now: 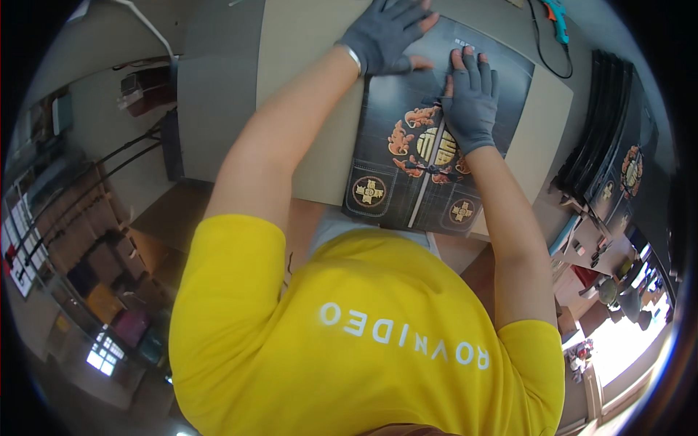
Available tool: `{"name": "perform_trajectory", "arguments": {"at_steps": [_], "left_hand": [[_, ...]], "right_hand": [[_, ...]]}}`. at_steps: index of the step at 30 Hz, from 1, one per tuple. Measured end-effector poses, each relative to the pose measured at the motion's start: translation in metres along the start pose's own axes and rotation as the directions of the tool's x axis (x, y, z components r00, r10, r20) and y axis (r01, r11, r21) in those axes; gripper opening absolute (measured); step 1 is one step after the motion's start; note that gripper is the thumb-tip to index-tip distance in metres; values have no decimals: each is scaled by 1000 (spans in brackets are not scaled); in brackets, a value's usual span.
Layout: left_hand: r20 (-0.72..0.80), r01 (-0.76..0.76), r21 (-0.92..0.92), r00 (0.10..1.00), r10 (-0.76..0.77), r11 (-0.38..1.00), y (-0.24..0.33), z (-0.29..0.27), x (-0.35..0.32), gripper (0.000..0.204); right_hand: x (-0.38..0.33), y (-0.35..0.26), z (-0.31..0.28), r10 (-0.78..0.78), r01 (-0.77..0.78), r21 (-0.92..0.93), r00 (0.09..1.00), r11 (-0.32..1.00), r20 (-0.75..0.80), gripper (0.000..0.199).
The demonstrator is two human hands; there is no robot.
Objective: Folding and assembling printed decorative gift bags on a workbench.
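Observation:
In front of my body lies a dark, glossy printed panel, with orange figures and a round gold emblem at its middle. A narrow pale strip runs down between its two halves, and gold medallions sit near the closest corners. At the panel's far left part, my left hand rests with fingers spread, in a grey glove that leaves the fingertips bare. My right hand, gloved the same way, lies flat on the panel's right half, fingers stretched forward. It covers part of the emblem's right side. Neither hand grips anything.
The panel lies on a pale board on the table, its near edge reaching close to my body. A teal glue gun with a black cord is at the far right. Beside the table on the right are stacked dark panels with similar decoration.

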State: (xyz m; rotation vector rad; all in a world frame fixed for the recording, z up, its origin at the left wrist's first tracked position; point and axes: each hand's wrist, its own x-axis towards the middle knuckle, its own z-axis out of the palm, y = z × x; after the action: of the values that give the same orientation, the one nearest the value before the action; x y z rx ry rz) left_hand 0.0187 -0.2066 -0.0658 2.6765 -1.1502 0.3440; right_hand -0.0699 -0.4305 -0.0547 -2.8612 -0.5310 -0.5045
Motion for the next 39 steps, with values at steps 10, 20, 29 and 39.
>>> {"name": "perform_trajectory", "arguments": {"at_steps": [10, 20, 29, 39], "left_hand": [[80, 176, 39, 981, -179, 984, -8, -19, 45, 85], [170, 377, -280, 925, -341, 883, 229, -47, -108, 112], [92, 598, -242, 798, -595, 764, 323, -40, -138, 109], [85, 615, -244, 783, -616, 750, 330, -38, -137, 105]], "right_hand": [[-3, 4, -1, -6, 6, 8, 1000, 1000, 2, 49], [-3, 9, 9, -16, 15, -37, 999, 999, -44, 45], [50, -24, 19, 29, -32, 121, 999, 992, 27, 42], [138, -104, 46, -548, 523, 169, 815, 835, 189, 83]]}}
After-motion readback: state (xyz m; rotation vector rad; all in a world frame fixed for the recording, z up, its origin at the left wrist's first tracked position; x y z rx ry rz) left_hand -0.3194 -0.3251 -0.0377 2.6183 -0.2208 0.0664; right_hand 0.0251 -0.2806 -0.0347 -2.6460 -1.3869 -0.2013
